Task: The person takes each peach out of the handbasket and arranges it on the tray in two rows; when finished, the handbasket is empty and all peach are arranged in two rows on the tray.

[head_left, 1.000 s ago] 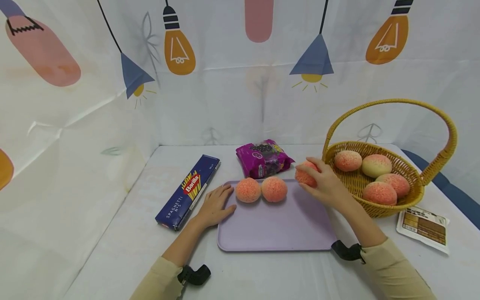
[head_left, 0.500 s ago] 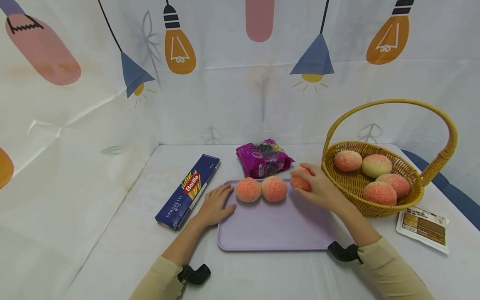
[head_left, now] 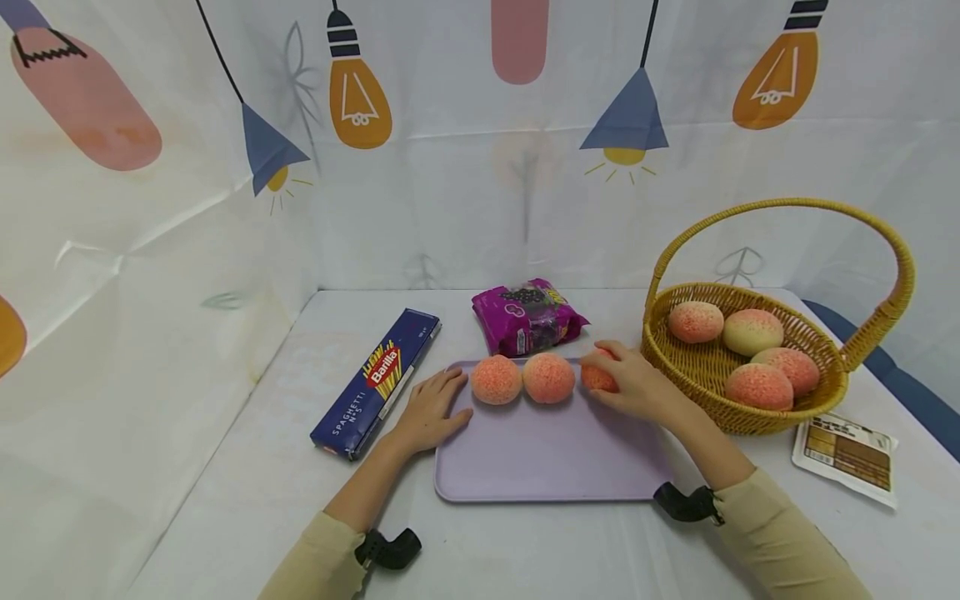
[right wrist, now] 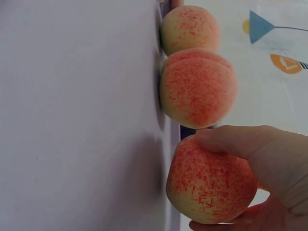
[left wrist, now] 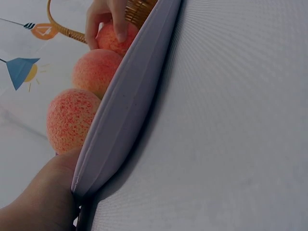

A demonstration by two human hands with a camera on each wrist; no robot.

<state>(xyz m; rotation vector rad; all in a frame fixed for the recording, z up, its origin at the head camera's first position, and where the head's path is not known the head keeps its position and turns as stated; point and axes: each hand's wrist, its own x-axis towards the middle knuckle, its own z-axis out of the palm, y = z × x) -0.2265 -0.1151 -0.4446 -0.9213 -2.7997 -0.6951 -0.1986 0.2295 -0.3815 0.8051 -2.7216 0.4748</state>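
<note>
My right hand (head_left: 633, 383) grips a pink-red peach (right wrist: 211, 180) with thumb and fingers, low at the back right of the lilac tray (head_left: 555, 458). Whether this peach touches the tray, I cannot tell. Just left of it, a middle peach (head_left: 549, 378) and a left peach (head_left: 496, 380) sit side by side along the tray's back edge. My left hand (head_left: 431, 414) rests on the tray's left rim, fingers extended and thumb over the tray's surface. In the left wrist view only part of that hand shows by the tray's corner.
A wicker basket (head_left: 697, 404) with a tall handle holds several peaches at the right. Behind the tray lies a purple snack bag (head_left: 528, 317). A blue spaghetti box (head_left: 375, 387) lies at the left, and a white-and-brown packet (head_left: 846, 458) lies before the basket.
My right hand has carried its peach left and down from near the basket to the tray's back right. The left hand and the other two tray peaches stay where they were.
</note>
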